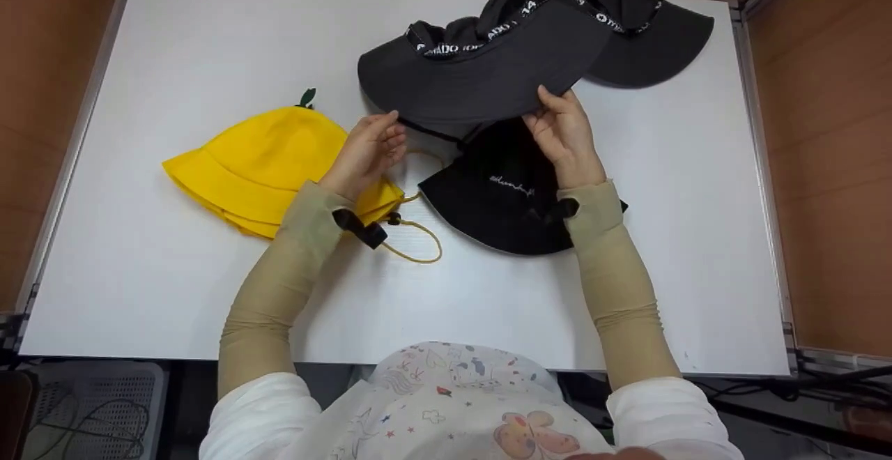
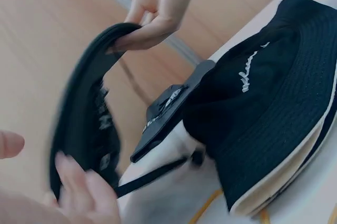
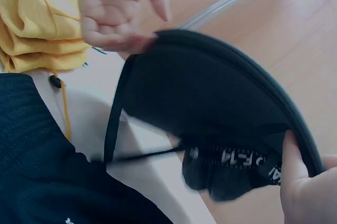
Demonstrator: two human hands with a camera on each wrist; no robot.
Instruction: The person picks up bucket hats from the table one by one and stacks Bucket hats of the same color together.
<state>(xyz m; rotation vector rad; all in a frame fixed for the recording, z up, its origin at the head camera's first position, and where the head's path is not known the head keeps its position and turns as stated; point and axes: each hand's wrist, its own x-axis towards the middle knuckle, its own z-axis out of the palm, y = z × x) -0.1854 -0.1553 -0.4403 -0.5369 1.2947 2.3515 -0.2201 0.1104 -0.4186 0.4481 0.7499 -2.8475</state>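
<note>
A dark grey wide-brimmed hat (image 1: 481, 83), with white lettering along its band and a black chin cord, is held up over the table. My right hand (image 1: 568, 132) pinches the right part of its brim, thumb on top. At the brim's left end, my left hand (image 1: 369, 150) grips the edge with its fingertips. The left wrist view blurs those fingers (image 2: 79, 184). Below the brim lies a black bucket hat (image 1: 488, 188) with white script, partly covered by the right hand and forearm. A yellow bucket hat (image 1: 258, 160) with a green leaf tip lies beside my left forearm.
Behind the held hat, at the back right, a second dark hat (image 1: 644, 56) with lettered trim rests on the white table (image 1: 174, 293). The yellow hat's cord (image 1: 421, 259) loops onto the tabletop. Wooden panels (image 1: 822, 167) border the sides and back.
</note>
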